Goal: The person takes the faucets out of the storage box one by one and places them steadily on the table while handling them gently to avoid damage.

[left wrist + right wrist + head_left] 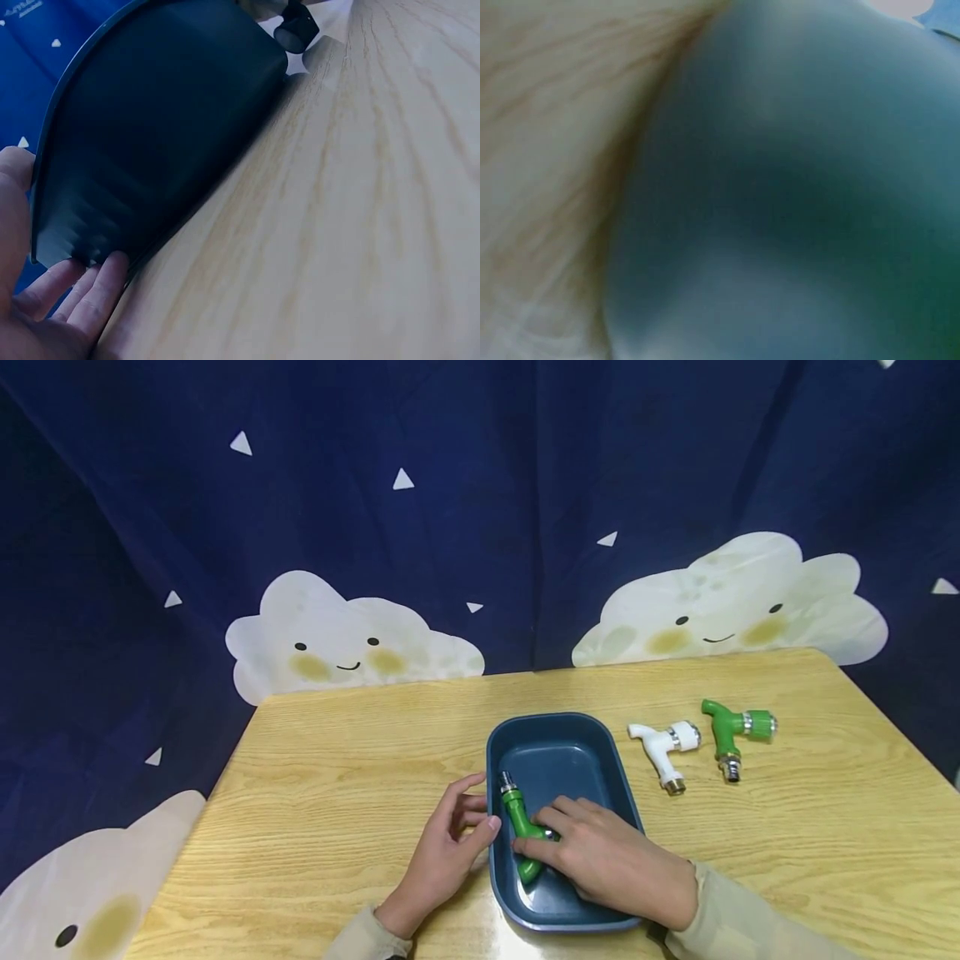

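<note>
A green tap (521, 814) with a metal threaded end lies along the left inside of a dark blue plastic tub (562, 727). My right hand (592, 852) reaches into the tub and grips this tap, covering its handle. At the tub's left side is my left hand (450, 843), its thumb at the rim. In the left wrist view the fingers (97, 296) of that hand rest against the tub's outer wall, holding it from the side. The right wrist view is blurred and filled mostly by the tub wall (727, 187).
Right of the tub, a white tap (660, 756) and another green tap (726, 735) lie side by side on the wooden table (337, 777). A dark blue curtain (510, 485) with clouds hangs behind the table's far edge.
</note>
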The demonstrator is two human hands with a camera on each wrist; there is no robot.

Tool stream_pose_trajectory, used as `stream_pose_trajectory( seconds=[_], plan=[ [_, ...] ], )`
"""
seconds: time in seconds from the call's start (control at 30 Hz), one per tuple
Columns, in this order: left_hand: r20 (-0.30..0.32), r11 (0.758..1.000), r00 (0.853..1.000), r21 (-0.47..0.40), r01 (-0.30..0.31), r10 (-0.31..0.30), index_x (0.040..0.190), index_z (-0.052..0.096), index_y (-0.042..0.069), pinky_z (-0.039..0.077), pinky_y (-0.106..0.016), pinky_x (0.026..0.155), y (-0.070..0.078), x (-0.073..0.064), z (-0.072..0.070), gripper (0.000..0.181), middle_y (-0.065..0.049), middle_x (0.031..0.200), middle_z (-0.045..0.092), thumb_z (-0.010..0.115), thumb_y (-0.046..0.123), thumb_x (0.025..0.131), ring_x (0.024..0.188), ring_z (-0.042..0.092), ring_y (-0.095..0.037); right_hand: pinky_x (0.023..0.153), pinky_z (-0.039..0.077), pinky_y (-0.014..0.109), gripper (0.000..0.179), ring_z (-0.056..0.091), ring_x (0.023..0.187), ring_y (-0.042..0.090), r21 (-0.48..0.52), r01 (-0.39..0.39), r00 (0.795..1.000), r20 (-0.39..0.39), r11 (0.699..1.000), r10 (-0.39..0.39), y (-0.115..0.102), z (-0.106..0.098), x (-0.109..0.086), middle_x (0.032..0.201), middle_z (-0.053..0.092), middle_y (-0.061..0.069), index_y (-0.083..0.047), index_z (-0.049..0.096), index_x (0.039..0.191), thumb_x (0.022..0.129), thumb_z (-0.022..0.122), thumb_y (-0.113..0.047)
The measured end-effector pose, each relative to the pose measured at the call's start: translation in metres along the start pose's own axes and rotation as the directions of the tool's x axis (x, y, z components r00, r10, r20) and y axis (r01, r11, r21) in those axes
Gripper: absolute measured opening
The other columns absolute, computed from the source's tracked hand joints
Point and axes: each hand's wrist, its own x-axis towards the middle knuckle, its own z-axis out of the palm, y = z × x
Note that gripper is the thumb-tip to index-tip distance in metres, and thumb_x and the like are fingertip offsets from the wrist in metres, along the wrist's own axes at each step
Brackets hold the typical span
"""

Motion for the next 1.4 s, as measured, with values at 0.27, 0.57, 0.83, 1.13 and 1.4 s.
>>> stream_pose_trajectory(
  seconds=[0.27,0.57,0.83,1.13,1.4],
  plan=[
    [0.011,1.0,1.0,-0.003,-0.022,0.022,0.153,0.043,0.022,0.057,-0.023,0.09,-0.004,-0.001,-0.002,0.057,-0.02,0.135,0.064,0.066,0.015,0.101,0.106,0.067,-0.01,0.093,0.06,0.04,0.048,0.065,0.104,0.017,0.005,-0.005,1.0,-0.009,1.0,0.005,-0.002,0.001,0.001,0.117,0.071,-0.002,-0.031,0.068,0.134,0.09,0.073,-0.014],
    [0.011,0.999,0.999,-0.017,-0.031,0.031,0.152,0.044,0.021,0.057,-0.024,0.09,-0.001,0.001,0.001,0.056,-0.02,0.135,0.065,0.067,0.014,0.101,0.106,0.067,-0.01,0.091,0.06,0.039,0.046,0.066,0.106,0.017,0.005,-0.018,0.999,-0.048,1.0,0.018,0.001,-0.003,-0.001,0.116,0.071,-0.003,-0.03,0.069,0.132,0.089,0.076,-0.015],
    [0.015,0.999,0.999,-0.007,-0.043,0.043,0.152,0.043,0.021,0.057,-0.024,0.088,-0.002,0.001,0.001,0.057,-0.021,0.135,0.064,0.066,0.015,0.101,0.107,0.067,-0.011,0.093,0.06,0.039,0.048,0.066,0.108,0.017,0.001,-0.014,0.996,-0.087,1.0,0.014,0.002,-0.003,-0.001,0.116,0.072,-0.003,-0.031,0.069,0.132,0.087,0.078,-0.016],
    [0.002,0.999,0.999,0.001,-0.035,0.035,0.152,0.043,0.021,0.057,-0.023,0.087,-0.003,0.002,0.001,0.057,-0.02,0.135,0.064,0.067,0.015,0.101,0.106,0.067,-0.011,0.092,0.06,0.037,0.048,0.066,0.107,0.016,-0.016,-0.017,0.991,-0.133,1.0,0.015,0.004,-0.006,-0.001,0.116,0.071,-0.004,-0.032,0.069,0.13,0.086,0.079,-0.015],
    [0.006,1.0,1.0,-0.014,-0.027,0.027,0.152,0.044,0.021,0.058,-0.024,0.089,-0.003,0.002,0.0,0.057,-0.02,0.135,0.064,0.067,0.015,0.101,0.107,0.067,-0.012,0.091,0.06,0.037,0.047,0.065,0.105,0.015,-0.018,-0.035,0.991,-0.126,0.999,0.032,0.006,-0.009,-0.001,0.116,0.071,-0.004,-0.032,0.069,0.131,0.088,0.078,-0.017]
  ],
)
